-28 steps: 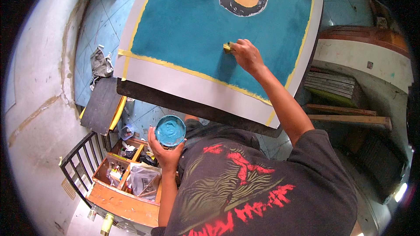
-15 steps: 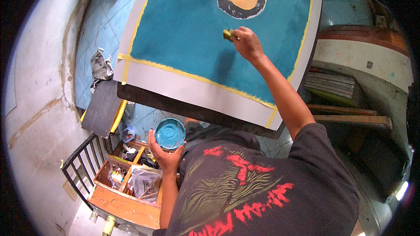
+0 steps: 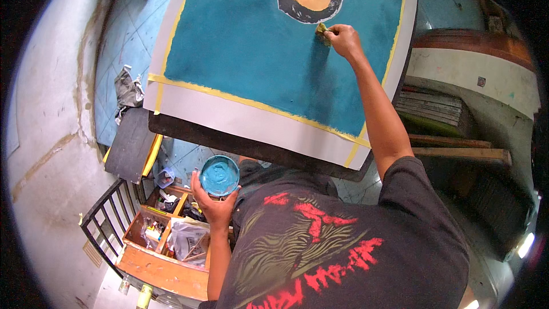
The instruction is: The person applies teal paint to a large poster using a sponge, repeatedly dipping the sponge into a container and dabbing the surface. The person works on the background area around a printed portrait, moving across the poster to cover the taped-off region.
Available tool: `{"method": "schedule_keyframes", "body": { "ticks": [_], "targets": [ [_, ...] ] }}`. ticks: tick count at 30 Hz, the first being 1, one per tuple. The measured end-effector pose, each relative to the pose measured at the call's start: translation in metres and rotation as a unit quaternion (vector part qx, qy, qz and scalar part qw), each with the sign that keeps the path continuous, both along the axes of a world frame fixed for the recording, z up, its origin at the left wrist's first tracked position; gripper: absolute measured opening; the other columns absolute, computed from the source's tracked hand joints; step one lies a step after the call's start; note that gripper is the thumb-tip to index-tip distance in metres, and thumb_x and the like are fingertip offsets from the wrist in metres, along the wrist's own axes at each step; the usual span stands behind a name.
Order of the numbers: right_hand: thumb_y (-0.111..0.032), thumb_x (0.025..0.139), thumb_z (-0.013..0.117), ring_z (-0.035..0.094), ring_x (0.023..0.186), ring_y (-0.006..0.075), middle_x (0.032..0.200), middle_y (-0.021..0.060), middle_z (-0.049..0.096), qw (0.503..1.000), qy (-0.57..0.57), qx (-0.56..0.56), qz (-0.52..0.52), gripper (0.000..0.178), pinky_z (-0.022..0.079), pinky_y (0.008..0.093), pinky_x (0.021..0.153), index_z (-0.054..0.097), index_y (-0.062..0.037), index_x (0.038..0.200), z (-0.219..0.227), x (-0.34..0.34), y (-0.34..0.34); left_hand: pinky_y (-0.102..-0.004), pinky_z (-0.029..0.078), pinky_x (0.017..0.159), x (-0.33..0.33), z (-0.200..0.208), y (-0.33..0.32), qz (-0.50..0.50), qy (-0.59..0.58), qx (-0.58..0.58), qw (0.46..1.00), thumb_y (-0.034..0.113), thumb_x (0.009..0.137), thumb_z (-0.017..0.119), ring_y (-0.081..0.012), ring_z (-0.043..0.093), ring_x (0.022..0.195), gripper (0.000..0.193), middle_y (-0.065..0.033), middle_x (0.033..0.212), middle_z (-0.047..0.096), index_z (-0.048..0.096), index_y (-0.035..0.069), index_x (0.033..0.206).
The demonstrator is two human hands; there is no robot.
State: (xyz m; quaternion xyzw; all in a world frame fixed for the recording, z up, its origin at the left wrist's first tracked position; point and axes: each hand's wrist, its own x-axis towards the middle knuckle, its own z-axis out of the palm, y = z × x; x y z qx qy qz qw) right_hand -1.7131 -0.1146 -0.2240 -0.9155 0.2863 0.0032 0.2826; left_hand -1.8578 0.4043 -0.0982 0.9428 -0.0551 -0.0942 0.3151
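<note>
My left hand (image 3: pixel 216 207) is wrapped round a small tub of teal paint (image 3: pixel 219 175), held upright low on the left, below the board's near edge. Between the fingertips of my right hand (image 3: pixel 345 40) is a small yellow-green sponge (image 3: pixel 321 28). It is over the teal painting (image 3: pixel 229 40), just below the chin of a painted portrait (image 3: pixel 309 0). A dark shadow or wet patch lies beneath it; whether the sponge touches the surface, I cannot tell. Yellow masking tape (image 3: pixel 251 98) borders the teal area on white paper.
A dark board (image 3: pixel 229 140) bears the painting. Lower left stands a wooden box with compartments (image 3: pixel 163 266) holding bags and small items, beside a black metal rail (image 3: pixel 108 217). Grey cloth (image 3: pixel 129 88) lies at the left. Stacked panels (image 3: pixel 432 109) and wooden bars (image 3: pixel 463 156) stand on the right.
My right hand has moved the sponge to the right and away from me, closer to the portrait's chin. The painting sits slightly further left in view. My left hand still holds the tub.
</note>
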Motion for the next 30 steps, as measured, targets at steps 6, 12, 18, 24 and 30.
{"method": "schedule_keyframes", "body": {
  "ticks": [6, 12, 18, 24, 30],
  "targets": [
    [-0.022, 0.081, 0.071, 0.068, 0.087, 0.0367, 0.092, 0.0190, 0.071, 0.996, -0.072, -0.022, 0.044, 0.018, 0.054, 0.0447, 0.079, 0.075, -0.0061, 0.089, 0.004, 0.003, 0.011, -0.0495, 0.029, 0.114, -0.001, -0.002, -0.002, 0.003, -0.006, -0.017, 1.000, 0.043, 0.064, 0.090, -0.0390, 0.036, 0.137, 0.107, -0.0219, 0.147, 0.036, 0.034, -0.003, 0.143],
    [-0.012, 0.082, 0.071, 0.066, 0.084, 0.0364, 0.088, 0.0158, 0.067, 0.986, -0.105, -0.067, 0.112, 0.014, 0.052, 0.0454, 0.074, 0.071, -0.0017, 0.091, 0.007, -0.003, 0.036, -0.0492, 0.029, 0.114, 0.001, -0.002, -0.005, 0.001, -0.003, -0.010, 1.000, 0.042, 0.064, 0.090, -0.0389, 0.036, 0.137, 0.107, -0.0216, 0.147, 0.036, 0.034, -0.002, 0.142],
    [-0.012, 0.084, 0.067, 0.065, 0.080, 0.0349, 0.085, 0.0165, 0.066, 0.978, -0.158, -0.050, 0.123, 0.010, 0.053, 0.0439, 0.073, 0.072, -0.0047, 0.089, 0.008, -0.021, 0.045, -0.0489, 0.029, 0.114, 0.004, -0.001, -0.009, 0.001, 0.001, -0.002, 1.000, 0.041, 0.062, 0.091, -0.0387, 0.036, 0.137, 0.107, -0.0218, 0.147, 0.036, 0.034, -0.002, 0.142],
    [-0.007, 0.081, 0.073, 0.065, 0.078, 0.0301, 0.087, 0.0139, 0.068, 0.980, -0.164, -0.027, 0.106, 0.012, 0.053, 0.0399, 0.069, 0.070, -0.0012, 0.091, 0.028, -0.080, 0.070, -0.0477, 0.030, 0.114, 0.001, -0.006, -0.003, 0.002, -0.013, 0.000, 1.000, 0.039, 0.061, 0.092, -0.0374, 0.037, 0.137, 0.109, -0.0207, 0.147, 0.037, 0.033, -0.001, 0.144],
    [-0.007, 0.081, 0.071, 0.063, 0.085, 0.0311, 0.087, 0.0119, 0.065, 0.973, -0.115, -0.102, 0.170, 0.014, 0.052, 0.0422, 0.076, 0.071, -0.0037, 0.095, 0.019, -0.036, 0.050, -0.0453, 0.031, 0.113, 0.005, -0.005, -0.006, -0.014, -0.011, 0.014, 1.000, 0.036, 0.059, 0.093, -0.0351, 0.039, 0.135, 0.113, -0.0184, 0.146, 0.039, 0.032, -0.001, 0.146]
  ]
}}
